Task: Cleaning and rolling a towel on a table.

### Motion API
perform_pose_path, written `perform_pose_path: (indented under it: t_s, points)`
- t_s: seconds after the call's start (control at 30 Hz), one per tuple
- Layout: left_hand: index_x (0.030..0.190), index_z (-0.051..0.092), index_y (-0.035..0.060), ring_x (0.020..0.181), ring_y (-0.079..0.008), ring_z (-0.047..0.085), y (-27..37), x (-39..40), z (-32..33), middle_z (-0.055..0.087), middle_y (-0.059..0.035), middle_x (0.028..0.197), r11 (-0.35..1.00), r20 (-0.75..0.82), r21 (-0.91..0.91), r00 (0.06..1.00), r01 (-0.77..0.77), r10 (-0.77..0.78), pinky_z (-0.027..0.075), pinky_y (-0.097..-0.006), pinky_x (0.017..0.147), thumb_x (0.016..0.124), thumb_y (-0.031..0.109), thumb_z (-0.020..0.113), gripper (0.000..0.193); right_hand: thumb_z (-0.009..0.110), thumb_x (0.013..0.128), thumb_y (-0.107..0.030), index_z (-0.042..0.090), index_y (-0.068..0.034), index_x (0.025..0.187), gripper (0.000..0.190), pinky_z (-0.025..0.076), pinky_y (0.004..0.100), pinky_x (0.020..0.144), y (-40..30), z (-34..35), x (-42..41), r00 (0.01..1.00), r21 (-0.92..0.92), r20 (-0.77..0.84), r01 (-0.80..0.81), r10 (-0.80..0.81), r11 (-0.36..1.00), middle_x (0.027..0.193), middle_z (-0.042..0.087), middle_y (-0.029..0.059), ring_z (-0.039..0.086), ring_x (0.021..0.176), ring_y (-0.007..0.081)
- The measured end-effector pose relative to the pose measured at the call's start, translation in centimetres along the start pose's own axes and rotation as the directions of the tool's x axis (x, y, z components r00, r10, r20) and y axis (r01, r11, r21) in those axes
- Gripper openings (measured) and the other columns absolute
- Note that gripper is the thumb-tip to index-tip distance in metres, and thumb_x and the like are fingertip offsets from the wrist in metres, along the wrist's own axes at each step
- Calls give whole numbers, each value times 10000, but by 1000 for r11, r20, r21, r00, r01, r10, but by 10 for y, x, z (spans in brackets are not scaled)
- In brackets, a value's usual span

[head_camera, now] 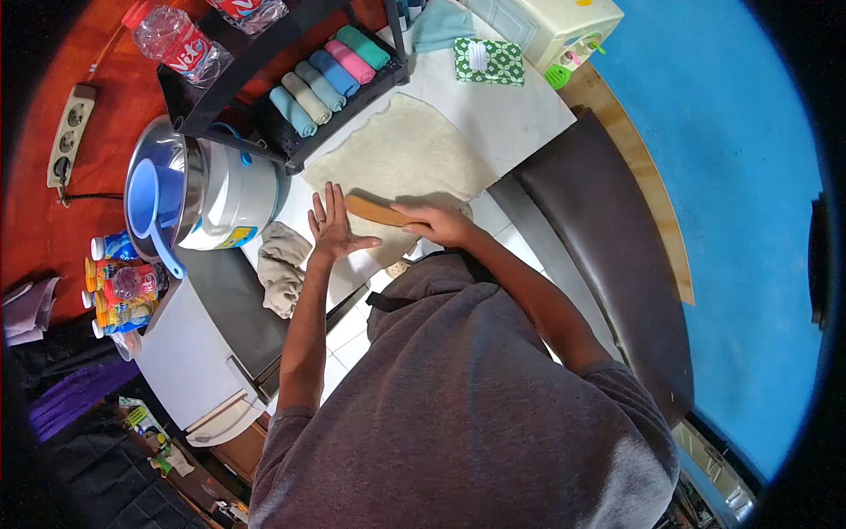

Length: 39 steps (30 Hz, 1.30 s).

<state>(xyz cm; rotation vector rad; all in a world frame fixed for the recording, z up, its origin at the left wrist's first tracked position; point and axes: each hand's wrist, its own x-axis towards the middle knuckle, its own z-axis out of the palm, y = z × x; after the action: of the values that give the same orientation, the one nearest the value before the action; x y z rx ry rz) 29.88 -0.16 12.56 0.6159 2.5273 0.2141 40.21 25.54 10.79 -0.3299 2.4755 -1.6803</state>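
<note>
A cream-coloured cloth [413, 145] with uneven edges lies spread over the white table [522, 109], its near part hanging over the edge towards me. My right hand [439, 225] grips one end of a long brown brush-like wooden tool [373, 210], which rests on the cloth; its underside is hidden. My left hand [336, 228] presses flat at the cloth's left side, fingers spread, a ring on one finger. Beside my left wrist sits a crumpled beige cloth [283, 268].
A black rack [291, 162] holds several rolled cloths [330, 82] and plastic bottles [182, 49]. Left stand a white bucket-like container [238, 192], a steel bowl [195, 165] and a blue dipper [149, 205]. A green-patterned pack [489, 63] and a water dispenser [555, 26] stand at the back right, a dark padded bench [595, 218] nearer.
</note>
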Motion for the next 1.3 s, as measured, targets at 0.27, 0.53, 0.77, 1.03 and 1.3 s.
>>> perform_pose_path:
  t_s: [0.27,0.53,0.77,1.03,1.3]
  points:
    - [1542,-136,317,1351,-556,-308,3,-9,9,-354,-291,1496,953,55,-70,955,295,-292,-76,-721,1058,331,869,755,1602,575,974,-303,456,-73,1423,519,538,423,776,6,-52,-6,541,47,-799,-379,263,924,1046,676,232,676,946,381]
    - [1544,-124,322,1371,-555,-269,-5,-6,14,-303,-282,1525,952,56,-153,964,266,-261,-73,-723,1053,634,888,576,1280,573,971,-293,487,-161,1423,479,484,356,923,-15,4,2,978,-248,33,-190,205,950,1268,622,160,640,1112,263]
    - [1544,-123,320,1362,-538,-307,-3,-5,14,-320,-266,1524,940,29,-180,957,289,-288,-104,-732,1033,687,863,563,1224,557,972,-294,486,-83,1402,484,519,421,816,-4,-62,10,521,71,-774,-493,360,867,1074,674,207,666,963,361]
    - [1545,-146,264,1382,-530,-277,7,-11,12,-303,-268,1532,952,-10,-84,955,295,-297,-104,-700,1065,456,913,668,1507,591,934,-392,521,-179,1395,512,488,414,923,-7,-27,-9,963,-121,-133,-249,233,961,1169,651,193,653,1036,334]
    - [1535,-178,176,1375,-536,-286,3,-7,12,-305,-276,1529,952,28,-107,958,286,-284,-107,-705,1061,428,886,707,1585,606,955,-278,516,-176,1397,462,493,389,560,-16,-52,-26,681,-204,-724,-367,113,908,831,649,227,640,623,355]
